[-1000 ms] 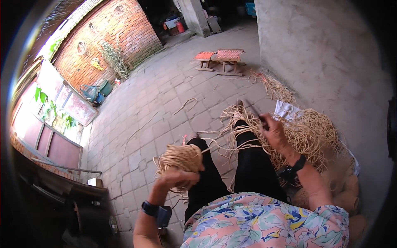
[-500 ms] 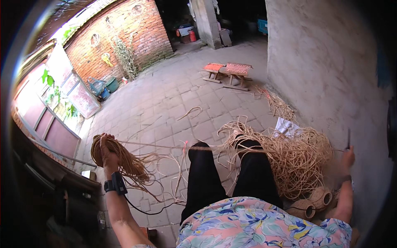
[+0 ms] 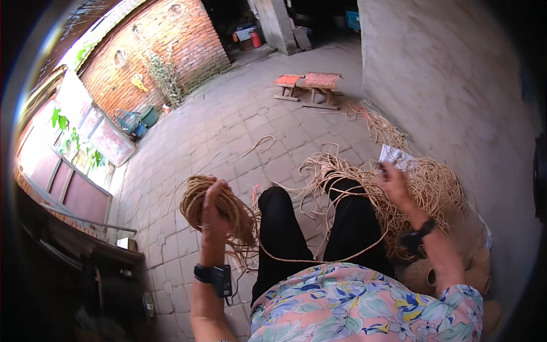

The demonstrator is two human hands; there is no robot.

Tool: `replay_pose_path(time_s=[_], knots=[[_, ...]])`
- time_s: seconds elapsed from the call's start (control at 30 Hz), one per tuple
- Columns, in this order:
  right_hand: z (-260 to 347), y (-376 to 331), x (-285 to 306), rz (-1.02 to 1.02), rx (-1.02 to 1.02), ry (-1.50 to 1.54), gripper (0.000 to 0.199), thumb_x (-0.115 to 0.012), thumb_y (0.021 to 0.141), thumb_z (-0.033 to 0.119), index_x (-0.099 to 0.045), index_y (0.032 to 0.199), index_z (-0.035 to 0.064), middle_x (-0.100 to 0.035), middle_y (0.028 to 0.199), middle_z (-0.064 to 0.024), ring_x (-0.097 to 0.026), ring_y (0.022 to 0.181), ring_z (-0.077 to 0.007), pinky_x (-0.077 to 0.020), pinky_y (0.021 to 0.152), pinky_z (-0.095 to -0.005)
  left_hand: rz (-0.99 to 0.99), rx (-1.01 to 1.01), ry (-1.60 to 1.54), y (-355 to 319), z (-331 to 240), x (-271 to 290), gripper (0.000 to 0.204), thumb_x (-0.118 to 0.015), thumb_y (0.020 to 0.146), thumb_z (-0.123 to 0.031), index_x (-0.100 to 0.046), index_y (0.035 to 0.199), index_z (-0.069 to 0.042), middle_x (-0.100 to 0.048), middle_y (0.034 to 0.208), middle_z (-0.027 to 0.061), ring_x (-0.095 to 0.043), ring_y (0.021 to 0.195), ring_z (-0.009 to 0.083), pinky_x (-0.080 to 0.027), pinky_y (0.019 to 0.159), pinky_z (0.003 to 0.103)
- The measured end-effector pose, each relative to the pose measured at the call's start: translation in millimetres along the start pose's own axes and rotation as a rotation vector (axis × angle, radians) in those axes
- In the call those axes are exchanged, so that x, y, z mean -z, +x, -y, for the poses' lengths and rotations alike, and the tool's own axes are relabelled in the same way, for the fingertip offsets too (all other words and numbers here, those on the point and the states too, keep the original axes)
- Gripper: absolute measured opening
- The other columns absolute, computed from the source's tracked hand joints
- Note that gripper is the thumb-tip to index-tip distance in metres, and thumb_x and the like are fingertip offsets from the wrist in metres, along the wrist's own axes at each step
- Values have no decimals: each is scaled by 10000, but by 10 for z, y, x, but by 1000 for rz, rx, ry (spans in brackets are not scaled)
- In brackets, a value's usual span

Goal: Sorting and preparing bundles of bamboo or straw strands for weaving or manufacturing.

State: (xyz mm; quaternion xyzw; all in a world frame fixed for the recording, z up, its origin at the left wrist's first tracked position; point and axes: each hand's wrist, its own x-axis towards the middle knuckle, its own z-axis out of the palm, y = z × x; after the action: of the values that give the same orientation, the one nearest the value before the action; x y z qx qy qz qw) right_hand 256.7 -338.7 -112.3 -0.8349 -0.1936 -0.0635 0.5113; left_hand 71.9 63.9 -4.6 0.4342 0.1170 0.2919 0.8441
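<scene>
"Where's the rope coil?"

"At 8 o'clock from the middle of the view, in the left hand. That grip is wrapped around the coil, gathering its turns together."

"Which way does it point?"

"It lies slantwise. The rounded, looped end faces between 10 and 11 o'clock, and the long axis runs down to between 4 and 5, where loose ends trail beside the black trousers."

"And the right hand?"

"Out at 3 o'clock, in front of the big rope heap. The fingers look curled, but it's blurred there. I can't tell whether that grip has anything in it."

"Is there rope between the two sides?"

"Yes, a single strand sags across the lap, its low middle toward 6 o'clock and its right end rising toward the heap."

"What else is around?"

"A white cloth lies at the heap's upper edge, just short of 3 o'clock. Woven vessels sit at 4 o'clock, and two low stools stand on the paved floor toward 1 o'clock."
</scene>
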Motion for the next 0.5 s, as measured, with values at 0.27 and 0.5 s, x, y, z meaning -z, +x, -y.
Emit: replay_pose_path(time_s=[0.27, 0.5], knots=[[1777, -218, -1216, 555, 180, 682, 357, -648, 831, 58, -484, 1147, 35, -598, 919, -15, -576, 833, -69, -491, 748, -224, 185, 180, -28, -408, 387, -594, 252, -618, 817, -50, -504, 1036, -98, -585, 837, 48, -575, 754, 147, -496, 648, 263], [1751, -189, -1049, 431, 181, 669, 291, -584, 826, -8, -497, 1100, 37, -534, 792, 34, -498, 693, -11, -427, 617, -177, 400, 251, 359, -364, 538, -291, 248, -649, 791, -71, -568, 1021, -28, -615, 884, 60, -596, 790, 145, -498, 680, 276]])
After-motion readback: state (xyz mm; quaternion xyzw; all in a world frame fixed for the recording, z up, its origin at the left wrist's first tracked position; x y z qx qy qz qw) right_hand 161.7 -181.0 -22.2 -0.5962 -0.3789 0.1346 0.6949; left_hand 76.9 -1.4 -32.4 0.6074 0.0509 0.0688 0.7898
